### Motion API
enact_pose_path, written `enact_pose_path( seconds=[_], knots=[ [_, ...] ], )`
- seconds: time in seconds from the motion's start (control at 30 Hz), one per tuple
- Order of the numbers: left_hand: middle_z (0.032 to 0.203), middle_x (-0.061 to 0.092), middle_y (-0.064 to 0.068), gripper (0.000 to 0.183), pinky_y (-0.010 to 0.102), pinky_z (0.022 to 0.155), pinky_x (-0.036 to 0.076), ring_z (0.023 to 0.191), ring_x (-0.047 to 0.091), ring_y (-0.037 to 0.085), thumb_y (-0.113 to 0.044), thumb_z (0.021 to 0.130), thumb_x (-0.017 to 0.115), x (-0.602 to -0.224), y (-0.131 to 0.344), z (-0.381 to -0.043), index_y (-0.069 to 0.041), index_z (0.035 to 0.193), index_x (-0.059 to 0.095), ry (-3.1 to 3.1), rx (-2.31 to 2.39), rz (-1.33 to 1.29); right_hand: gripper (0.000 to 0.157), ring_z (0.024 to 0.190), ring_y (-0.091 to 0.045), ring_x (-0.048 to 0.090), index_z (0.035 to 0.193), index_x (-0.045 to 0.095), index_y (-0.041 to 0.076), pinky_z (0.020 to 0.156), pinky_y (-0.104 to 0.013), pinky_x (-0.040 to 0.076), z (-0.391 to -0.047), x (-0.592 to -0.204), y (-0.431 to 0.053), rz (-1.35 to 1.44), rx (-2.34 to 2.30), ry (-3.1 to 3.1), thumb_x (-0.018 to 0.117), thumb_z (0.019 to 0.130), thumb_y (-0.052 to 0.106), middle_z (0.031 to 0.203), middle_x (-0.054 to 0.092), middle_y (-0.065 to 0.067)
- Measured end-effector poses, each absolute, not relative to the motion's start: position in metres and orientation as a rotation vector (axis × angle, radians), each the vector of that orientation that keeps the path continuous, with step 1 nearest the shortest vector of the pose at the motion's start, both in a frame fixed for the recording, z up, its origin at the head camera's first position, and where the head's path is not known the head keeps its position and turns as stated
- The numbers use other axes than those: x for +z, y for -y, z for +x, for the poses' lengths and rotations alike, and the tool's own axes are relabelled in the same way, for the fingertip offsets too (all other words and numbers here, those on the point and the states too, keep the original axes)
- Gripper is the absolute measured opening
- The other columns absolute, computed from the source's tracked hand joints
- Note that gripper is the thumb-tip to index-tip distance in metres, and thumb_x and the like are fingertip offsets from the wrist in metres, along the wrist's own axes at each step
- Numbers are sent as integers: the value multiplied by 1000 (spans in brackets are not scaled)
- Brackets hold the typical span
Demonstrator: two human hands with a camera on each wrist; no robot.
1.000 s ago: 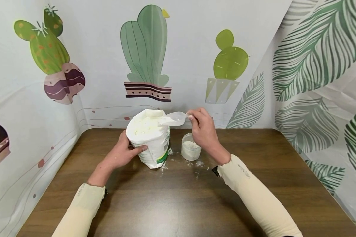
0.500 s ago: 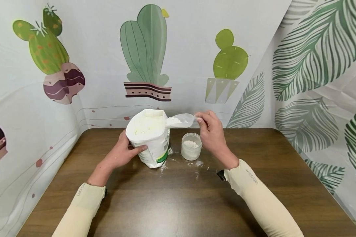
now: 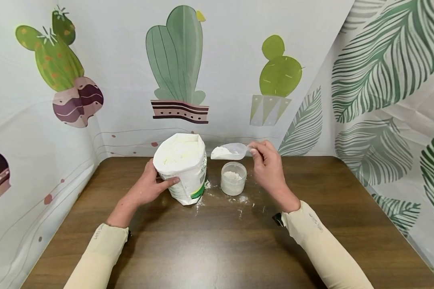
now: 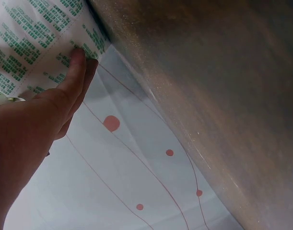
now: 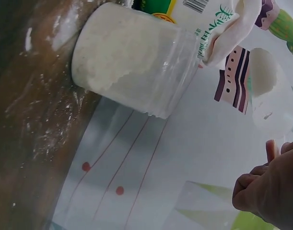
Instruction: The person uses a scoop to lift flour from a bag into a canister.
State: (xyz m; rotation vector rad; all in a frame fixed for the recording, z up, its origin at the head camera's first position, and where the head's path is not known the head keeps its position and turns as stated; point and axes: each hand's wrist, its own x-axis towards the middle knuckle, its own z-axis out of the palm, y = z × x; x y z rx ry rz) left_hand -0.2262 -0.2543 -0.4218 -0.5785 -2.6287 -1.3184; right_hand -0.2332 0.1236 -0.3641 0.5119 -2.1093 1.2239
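Observation:
My left hand (image 3: 150, 186) grips the side of a white bag of flour-like powder (image 3: 188, 182), thumb on its front and fingers around its left and back. The bag is wide open at the top and full of pale powder. My right hand (image 3: 269, 164) pinches the handle of a clear plastic scoop (image 3: 238, 151), whose front part carries white powder. The scoop hangs level above a clear round jar (image 3: 233, 184). In the right wrist view the jar (image 5: 132, 60) is a bit over half filled with powder.
Spilled powder (image 3: 243, 198) dusts the brown wooden table (image 3: 202, 249) around the jar and the bag's base. Behind the table's far edge hangs a white cloth (image 3: 231, 80) printed with cacti and leaves.
My right hand has drawn the loaded scoop out from over the bag's mouth, rightward and slightly down, to above the jar. The left hand and bag have stayed in place.

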Motion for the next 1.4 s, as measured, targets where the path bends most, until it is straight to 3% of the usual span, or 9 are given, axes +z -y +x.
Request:
enact_pose_path(
  seconds=[0.8,1.13,1.4],
  knots=[
    [155,35,16,92,61,121,23,145,26,32,-31,94,84,-422,254,-225,-20,165,27,2635,-1336,-573,16,72,-13,45,111,78,-3,67,-20,36,-229,-378,-156,448,1147,2133,65,101,-5,89,60,-14],
    [155,35,18,97,63,119,24,144,27,35,-22,90,88,-423,253,-227,-17,165,26,2601,-1369,-586,14,72,-11,45,108,78,-3,64,-19,36,-230,-382,-167,462,1136,2123,65,102,-4,89,58,-12],
    [155,36,15,93,62,120,24,145,28,32,-28,94,85,-422,254,-225,-20,166,26,2626,-1338,-586,15,71,-12,44,108,77,-3,63,-20,35,-232,-383,-176,467,1092,2145,63,102,-5,87,56,-11]
  ],
)
